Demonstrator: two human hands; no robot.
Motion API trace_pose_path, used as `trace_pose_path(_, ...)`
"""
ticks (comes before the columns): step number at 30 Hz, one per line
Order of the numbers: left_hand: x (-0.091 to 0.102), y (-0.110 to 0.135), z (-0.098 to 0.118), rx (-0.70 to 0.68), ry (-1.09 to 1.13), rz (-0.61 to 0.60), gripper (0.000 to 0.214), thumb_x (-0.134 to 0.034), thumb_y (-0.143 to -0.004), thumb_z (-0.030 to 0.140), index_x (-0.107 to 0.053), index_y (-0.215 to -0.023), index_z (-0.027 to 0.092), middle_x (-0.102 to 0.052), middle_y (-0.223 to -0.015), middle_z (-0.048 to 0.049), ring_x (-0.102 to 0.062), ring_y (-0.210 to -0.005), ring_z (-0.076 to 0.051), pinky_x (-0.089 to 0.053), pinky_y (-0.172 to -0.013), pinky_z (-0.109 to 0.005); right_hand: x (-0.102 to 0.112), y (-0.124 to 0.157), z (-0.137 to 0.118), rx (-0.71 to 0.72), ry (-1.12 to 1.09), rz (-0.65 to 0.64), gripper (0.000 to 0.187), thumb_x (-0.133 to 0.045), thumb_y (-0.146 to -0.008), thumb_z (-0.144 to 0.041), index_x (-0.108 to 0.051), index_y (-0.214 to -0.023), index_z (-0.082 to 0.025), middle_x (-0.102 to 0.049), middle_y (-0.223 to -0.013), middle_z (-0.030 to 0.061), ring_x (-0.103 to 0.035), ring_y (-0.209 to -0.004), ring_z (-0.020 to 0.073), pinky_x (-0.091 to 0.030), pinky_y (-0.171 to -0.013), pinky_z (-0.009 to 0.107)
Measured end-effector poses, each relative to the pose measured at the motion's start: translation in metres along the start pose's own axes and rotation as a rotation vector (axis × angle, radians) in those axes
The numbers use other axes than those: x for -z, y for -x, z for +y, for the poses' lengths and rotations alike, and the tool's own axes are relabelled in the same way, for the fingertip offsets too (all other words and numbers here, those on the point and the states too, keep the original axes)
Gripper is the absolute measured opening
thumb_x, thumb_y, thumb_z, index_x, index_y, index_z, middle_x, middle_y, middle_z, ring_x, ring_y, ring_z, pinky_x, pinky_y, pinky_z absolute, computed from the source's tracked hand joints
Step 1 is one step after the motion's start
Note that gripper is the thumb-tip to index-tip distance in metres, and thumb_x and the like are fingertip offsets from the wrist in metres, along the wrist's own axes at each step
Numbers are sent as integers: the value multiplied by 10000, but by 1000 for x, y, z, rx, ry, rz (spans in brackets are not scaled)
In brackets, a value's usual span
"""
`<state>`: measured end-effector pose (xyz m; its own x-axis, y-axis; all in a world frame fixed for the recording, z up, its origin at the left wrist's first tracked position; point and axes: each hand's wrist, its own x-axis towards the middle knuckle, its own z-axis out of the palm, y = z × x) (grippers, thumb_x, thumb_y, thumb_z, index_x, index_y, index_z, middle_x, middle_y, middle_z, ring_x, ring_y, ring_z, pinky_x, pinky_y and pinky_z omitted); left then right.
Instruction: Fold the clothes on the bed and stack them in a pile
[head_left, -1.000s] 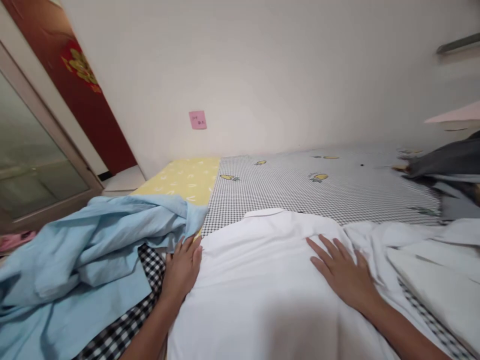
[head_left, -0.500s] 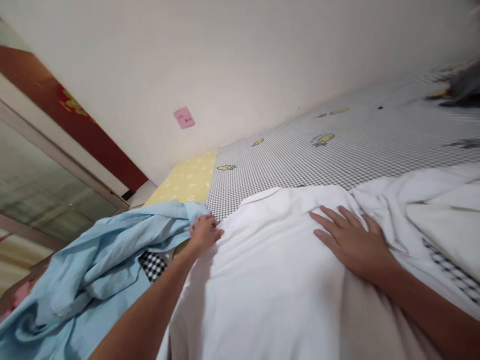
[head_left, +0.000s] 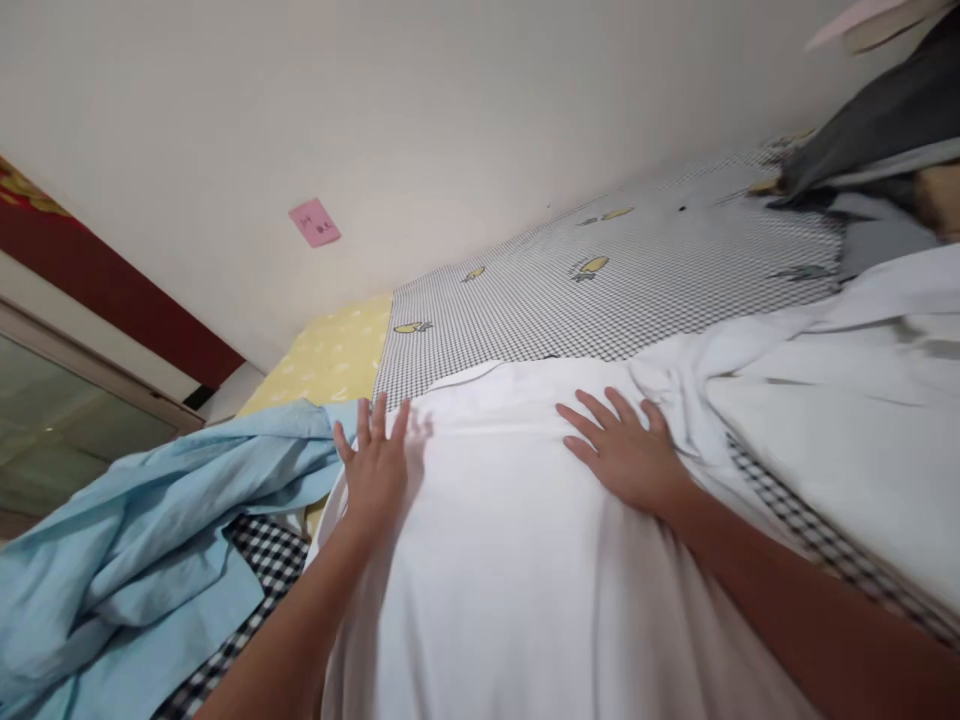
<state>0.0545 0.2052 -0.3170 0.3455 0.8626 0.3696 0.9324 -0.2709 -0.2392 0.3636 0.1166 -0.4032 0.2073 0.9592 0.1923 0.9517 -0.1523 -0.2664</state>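
Observation:
A white garment [head_left: 510, 560] lies spread out in front of me on a bed with a small-checked sheet [head_left: 600, 300]. My left hand [head_left: 375, 470] rests flat on the garment's upper left edge, fingers spread and holding nothing. My right hand [head_left: 626, 455] lies flat on the garment near its top middle, fingers stretched out. A light blue garment [head_left: 150, 540] is crumpled just left of my left hand.
A black-and-white checked cloth [head_left: 262, 560] shows under the blue garment. More white fabric [head_left: 840, 420] is piled at the right. Dark grey clothing [head_left: 870, 130] lies at the far right. A yellow patterned sheet [head_left: 330, 355] and a pink note [head_left: 315, 222] on the wall are behind.
My left hand, closed at the garment's corner half a second ago, is now open and flat on the cloth. The right hand slid slightly left. The view has tilted.

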Motion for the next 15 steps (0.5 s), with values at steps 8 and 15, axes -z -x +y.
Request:
trace_pose_path(8,2,192,1,-306,316,-54,524,-380,-988,174,-499,-1469,346,-530,-1534,-33,-468,-1429,-216,-383,-1182,-460,32,3,-27,-38,102,-197,553,-296,-1034,-451,-322,-1580,-363,-225,-1692,15,-152,-1550,376,-144,-1193,691)
trace_pose_path(15,5,329,0,155,534,-8,503,-392,-956,228,-592,-1401,352,-532,-1529,-54,-476,-1423,-299,-397,-1159,-566,61,132,-60,194,-1,-127,601,-389,-975,-274,-350,-1569,-353,-303,-1668,32,-226,-1543,302,-196,-1214,620)
